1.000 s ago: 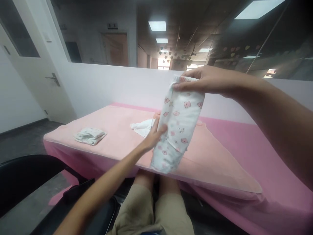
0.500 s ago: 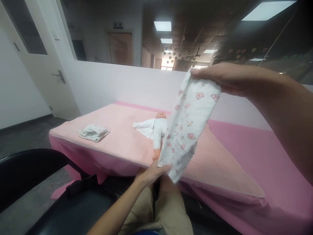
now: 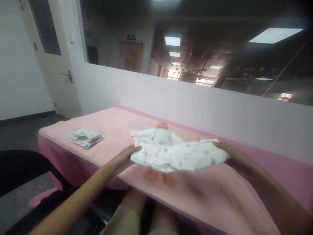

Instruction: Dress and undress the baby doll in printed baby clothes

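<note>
A white bear-print cloth is stretched sideways between my two hands, held above the bed; its exact kind is unclear. My left hand pinches its left end, thumb on top. At the other end my right hand, partly blurred, grips the cloth's corner. Behind and below the cloth lies a baby doll on its back, wearing a white top with long sleeves. The cloth hides the doll's middle, while its bare feet show below the near edge.
A folded stack of printed cloth lies on the pink bed cover at the left. A black chair stands at the near left. Behind the bed rises a white wall with a long window.
The cloth has turned from a steep slant to nearly level, over the doll. My right hand came down and my left hand rose and moved left. The view shifted a little.
</note>
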The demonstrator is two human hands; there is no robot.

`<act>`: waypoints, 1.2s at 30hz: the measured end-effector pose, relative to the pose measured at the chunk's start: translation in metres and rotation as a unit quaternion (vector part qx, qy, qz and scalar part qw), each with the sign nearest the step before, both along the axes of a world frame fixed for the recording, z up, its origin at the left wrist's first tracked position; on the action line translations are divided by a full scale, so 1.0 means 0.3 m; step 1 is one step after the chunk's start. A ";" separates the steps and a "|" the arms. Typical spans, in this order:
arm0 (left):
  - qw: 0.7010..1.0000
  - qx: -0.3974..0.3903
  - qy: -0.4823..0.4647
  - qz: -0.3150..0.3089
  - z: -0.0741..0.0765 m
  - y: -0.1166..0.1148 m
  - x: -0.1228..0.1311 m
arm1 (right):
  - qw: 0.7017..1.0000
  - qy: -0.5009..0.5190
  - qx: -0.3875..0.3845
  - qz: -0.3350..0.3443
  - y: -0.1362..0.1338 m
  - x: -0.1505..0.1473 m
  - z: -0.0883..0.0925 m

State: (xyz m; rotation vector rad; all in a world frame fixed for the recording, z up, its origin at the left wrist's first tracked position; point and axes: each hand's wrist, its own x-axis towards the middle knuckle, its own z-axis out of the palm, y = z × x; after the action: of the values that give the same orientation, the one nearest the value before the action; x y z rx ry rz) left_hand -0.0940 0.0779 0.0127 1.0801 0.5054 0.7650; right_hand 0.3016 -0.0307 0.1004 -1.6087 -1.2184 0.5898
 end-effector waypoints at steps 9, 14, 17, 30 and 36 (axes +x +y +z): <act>0.988 0.031 0.146 -0.039 0.185 0.215 0.175 | 0.969 0.192 -0.080 0.134 0.149 -0.214 -0.051; 0.982 0.063 0.163 -0.077 0.238 0.222 0.291 | 0.952 0.256 -0.087 0.144 0.271 -0.396 -0.060; 0.976 0.102 0.168 -0.096 0.276 0.225 0.290 | 0.935 0.307 -0.062 0.167 0.320 -0.471 -0.053; 0.920 0.185 0.336 -0.078 0.409 0.448 -0.050 | 0.958 0.096 -0.019 0.268 0.543 -0.561 -0.212; 0.907 0.138 0.399 -0.006 0.469 0.673 -0.296 | 0.872 0.167 -0.116 0.445 0.741 -0.700 -0.279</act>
State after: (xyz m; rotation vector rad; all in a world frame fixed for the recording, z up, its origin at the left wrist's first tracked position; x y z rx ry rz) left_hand -0.1827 0.2797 0.1533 1.6615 1.1019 0.3535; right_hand 0.0915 0.1917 0.0169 -0.9726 -1.6297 1.5748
